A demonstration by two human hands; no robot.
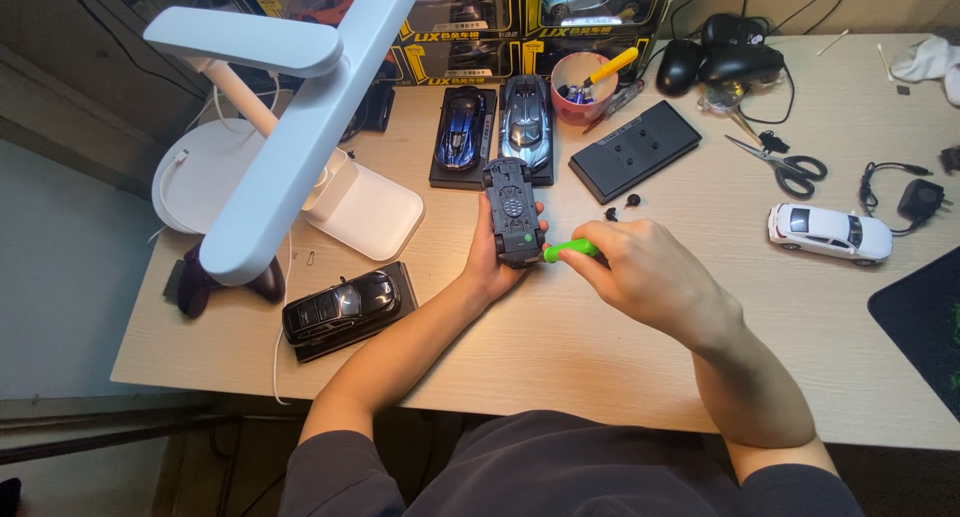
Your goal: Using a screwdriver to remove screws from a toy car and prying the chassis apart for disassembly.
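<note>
— Both our hands meet over the middle of the pale wooden bench. Our left hand is closed around a dark grey plastic toy car, which we hold upside down and a little above the bench, so that its flat underside faces us.

— And our right hand?

— It pinches a small screwdriver with a bright green handle. We lay it almost level, with the tip touching the rear end of the underside, near our left thumb. We think the car is turned over because the screws are on this side, but they are too small to see.

— Why do the other things lie where they are?

— They are kept within reach but away from the hands. Just behind the car, two small black round parts lie loose on the bench, beside a black rectangular display base. Farther back, a blue model car and a silver-grey model car stand on their own black bases. A pink cup holds a yellow-handled tool.

— And at the sides?

— On our left, a glossy black model car stands on its base under a white desk lamp, whose arm reaches across the bench. On our right lie black-handled scissors and a white model car, well apart from the work.
</note>
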